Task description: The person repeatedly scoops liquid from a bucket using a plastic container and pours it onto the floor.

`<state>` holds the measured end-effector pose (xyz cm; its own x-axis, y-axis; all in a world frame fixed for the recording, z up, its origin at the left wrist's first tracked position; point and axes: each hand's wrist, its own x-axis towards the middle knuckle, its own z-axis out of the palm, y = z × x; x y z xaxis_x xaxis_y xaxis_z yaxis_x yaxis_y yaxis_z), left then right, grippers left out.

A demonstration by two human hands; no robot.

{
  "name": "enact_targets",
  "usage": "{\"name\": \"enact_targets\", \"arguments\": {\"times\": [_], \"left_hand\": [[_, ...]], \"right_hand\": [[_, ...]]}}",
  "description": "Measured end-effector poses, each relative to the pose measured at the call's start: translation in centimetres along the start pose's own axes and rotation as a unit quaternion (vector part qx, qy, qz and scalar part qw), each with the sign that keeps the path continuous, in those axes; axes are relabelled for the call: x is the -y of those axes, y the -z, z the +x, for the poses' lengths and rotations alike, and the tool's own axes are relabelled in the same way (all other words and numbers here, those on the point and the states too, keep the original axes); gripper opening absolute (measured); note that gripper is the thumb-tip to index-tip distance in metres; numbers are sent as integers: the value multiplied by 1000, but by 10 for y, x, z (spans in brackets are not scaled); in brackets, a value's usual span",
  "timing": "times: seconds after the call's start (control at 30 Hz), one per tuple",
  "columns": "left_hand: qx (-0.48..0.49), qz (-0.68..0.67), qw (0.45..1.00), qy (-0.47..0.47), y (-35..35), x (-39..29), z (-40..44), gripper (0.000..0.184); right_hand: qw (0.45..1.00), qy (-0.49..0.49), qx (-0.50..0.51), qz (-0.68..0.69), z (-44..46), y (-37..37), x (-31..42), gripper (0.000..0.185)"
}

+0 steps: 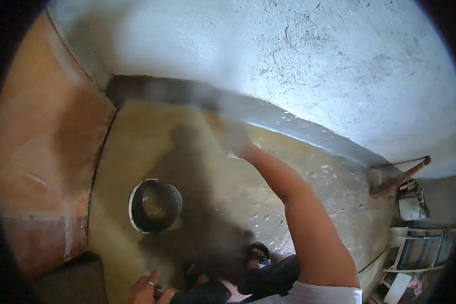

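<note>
My right arm reaches forward over the floor toward the base of the white wall. My right hand (238, 141) is smeared by motion and haze. A small whitish patch shows beside it, and I cannot make out whether the hand holds anything. At the bottom edge, low over the floor, is my left hand (151, 290), partly cut off by the frame. Its fingers are loosely bent and apart, one with a ring, and nothing shows in them. A round dark bucket (134, 210) with a pale rim stands on the floor ahead of my left hand.
A rough white wall (309, 55) with a dark grey band (162, 91) runs along the front. An orange wall (40, 142) is on the left. White flecks dot the yellowish floor (121, 147). A wooden piece (403, 177) and a metal-framed rack (423, 251) stand right.
</note>
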<state>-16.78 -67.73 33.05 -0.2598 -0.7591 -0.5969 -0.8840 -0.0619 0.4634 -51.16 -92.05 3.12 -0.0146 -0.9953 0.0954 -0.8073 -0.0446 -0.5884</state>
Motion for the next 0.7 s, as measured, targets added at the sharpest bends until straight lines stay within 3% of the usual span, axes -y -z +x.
{"name": "enact_targets", "arguments": {"times": [0.03, 0.07, 0.13, 0.17, 0.2, 0.23, 0.3, 0.37, 0.43, 0.53, 0.7], "left_hand": [[7, -7, 1000, 27, 1, -3, -4, 28], [3, -7, 1000, 28, -2, 2, -7, 28], [18, 4, 999, 34, -12, 16, -12, 32], [13, 4, 999, 32, -10, 13, -15, 32], [19, 0, 999, 44, -7, 8, -17, 34], [25, -4, 998, 56, -6, 6, -20, 35], [12, -14, 1000, 23, -9, 13, -24, 36], [5, -24, 1000, -9, -10, 15, -26, 37], [-46, -59, 993, -88, -9, 12, -25, 40], [-43, -54, 985, -157, -19, 24, -19, 51], [-17, -36, 985, -168, -12, 7, -14, 53]], "right_hand": [[976, 28, -2, 217, 1, 3, 18, 29], [904, 55, 8, 423, 2, 7, 37, 31], [949, 66, 47, 303, 9, -8, 10, 28], [990, 72, 66, 98, 19, -27, -15, 26], [989, 89, 90, -73, 22, -23, -11, 26], [978, 104, 102, -148, 22, -21, -7, 25], [975, 84, 138, -151, 19, -5, 9, 25], [993, 72, 91, 15, 13, 16, 36, 24], [991, 86, 98, -1, 9, 48, 74, 24], [981, 145, 131, -20, 7, 83, 112, 25], [939, 227, 228, -123, -6, 116, 185, 24]]}}
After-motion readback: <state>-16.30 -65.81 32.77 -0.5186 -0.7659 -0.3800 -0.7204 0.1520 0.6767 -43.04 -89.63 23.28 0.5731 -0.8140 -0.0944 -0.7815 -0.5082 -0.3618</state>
